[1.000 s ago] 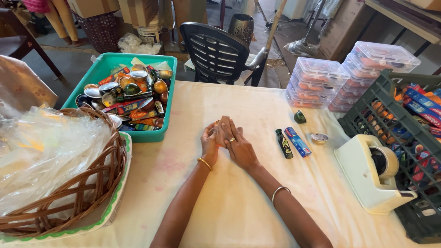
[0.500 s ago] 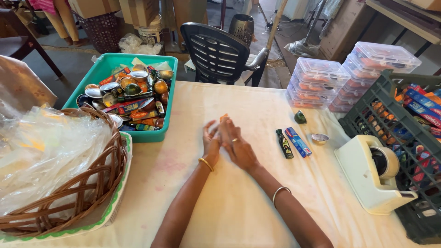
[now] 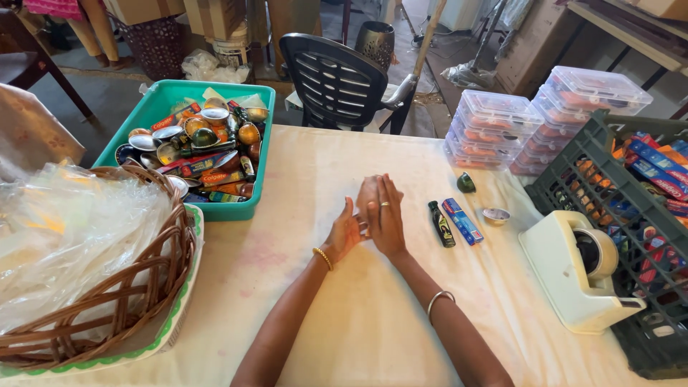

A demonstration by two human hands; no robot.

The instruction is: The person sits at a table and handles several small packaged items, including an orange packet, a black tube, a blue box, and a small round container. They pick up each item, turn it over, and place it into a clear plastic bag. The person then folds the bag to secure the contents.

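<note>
Both hands rest together at the centre of the desk [image 3: 344, 322]. The left hand [image 3: 349, 231] lies against the right hand [image 3: 383, 215], palms touching; the fingers of both are extended and hold nothing. Just to the right of the hands lie a small dark bottle [image 3: 441, 223] and a blue tube box [image 3: 462, 221], side by side. A tape dispenser [image 3: 577, 269] stands farther right of the hands. A green tray [image 3: 154, 107] sits well to their left.
</note>
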